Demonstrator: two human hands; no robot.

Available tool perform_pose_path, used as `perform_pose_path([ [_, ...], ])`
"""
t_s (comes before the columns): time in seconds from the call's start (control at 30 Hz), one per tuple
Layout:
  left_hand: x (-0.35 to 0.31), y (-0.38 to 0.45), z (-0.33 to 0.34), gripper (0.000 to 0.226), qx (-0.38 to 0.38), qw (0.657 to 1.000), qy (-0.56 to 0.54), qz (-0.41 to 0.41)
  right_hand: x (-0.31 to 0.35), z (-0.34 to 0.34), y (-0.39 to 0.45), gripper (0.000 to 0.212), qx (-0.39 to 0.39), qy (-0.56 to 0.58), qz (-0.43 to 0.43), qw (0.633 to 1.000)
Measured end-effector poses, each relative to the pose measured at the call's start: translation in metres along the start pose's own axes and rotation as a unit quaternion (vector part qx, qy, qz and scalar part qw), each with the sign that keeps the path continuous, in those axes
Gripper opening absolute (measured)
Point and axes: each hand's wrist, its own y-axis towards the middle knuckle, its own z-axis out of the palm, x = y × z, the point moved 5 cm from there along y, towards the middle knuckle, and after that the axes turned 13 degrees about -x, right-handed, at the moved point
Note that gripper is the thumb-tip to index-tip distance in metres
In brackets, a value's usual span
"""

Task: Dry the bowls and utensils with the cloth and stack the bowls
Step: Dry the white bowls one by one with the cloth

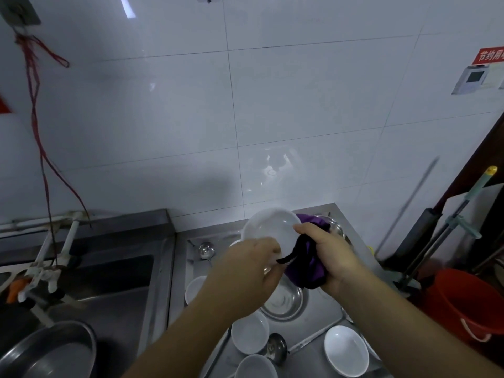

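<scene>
Head view looks down at my two hands over a steel counter (321, 309). My left hand (252, 264) holds a white bowl (270, 230) by its near edge. The bowl is lifted up and tipped, so its inside faces me. My fingers curl around the rim, but the fingertips go behind the bowl and I cannot see them. My right hand (331, 253) squeezes a purple cloth (306, 264) with a dark edge. The cloth is bunched up in my fist and pressed on the right side of the bowl. A bit of purple also pokes out behind the bowl's top edge. How much cloth is back there is hidden.

Under my hands sits a shiny metal bowl (285, 298). My left hand covers part of it. Another metal bowl (335, 226) peeks out behind my right hand, mostly hidden. A metal ladle (206, 250) lies at the back of the counter. A second ladle (276, 347) lies near the front, between white bowls.

More white bowls wait on the counter. One (195, 289) is half hidden by my left arm. One (250, 335) sits near the front. One (345, 350) is on the right. One (255, 366) is cut off at the bottom edge.

To the left is a dark sink (109, 279) with a big metal pan (51, 350) cut off at the corner. On the right stands a red bucket (469, 304), partly out of view. Everything looks a little blurry.
</scene>
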Motion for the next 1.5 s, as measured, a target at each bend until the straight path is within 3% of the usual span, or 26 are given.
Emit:
perform_pose_path([
  [0.1,0.018,-0.004,0.002,0.036,-0.072,0.99,-0.071,-0.1,-0.016,-0.014,0.01,0.041,-0.032,0.03,0.028,0.999],
  [0.2,0.043,-0.01,0.022,0.023,-0.084,0.94,-0.193,-0.267,-0.023,-0.03,0.02,0.043,-0.062,0.044,0.026,0.997],
  [0.27,0.053,-0.016,0.045,0.016,-0.058,0.876,-0.295,-0.377,-0.027,-0.041,0.026,0.045,-0.074,0.049,0.033,0.996],
  [0.37,0.053,-0.026,0.084,0.021,-0.015,0.74,-0.447,-0.502,-0.033,-0.06,0.035,0.05,-0.089,0.038,0.032,0.995],
  [0.43,0.052,-0.029,0.105,0.018,-0.004,0.69,-0.486,-0.536,-0.038,-0.074,0.042,0.047,-0.106,0.03,0.036,0.993],
  [0.87,0.021,-0.005,0.226,0.018,0.085,0.717,-0.432,-0.54,-0.048,-0.185,0.116,0.023,-0.192,-0.039,0.069,0.978],
  [1.27,0.006,0.027,0.377,0.018,0.12,0.69,-0.367,-0.612,-0.046,-0.291,0.22,0.023,-0.254,-0.102,0.126,0.953],
  [1.5,0.008,0.047,0.44,0.02,0.115,0.668,-0.337,-0.653,-0.044,-0.312,0.279,0.02,-0.289,-0.179,0.061,0.938],
])
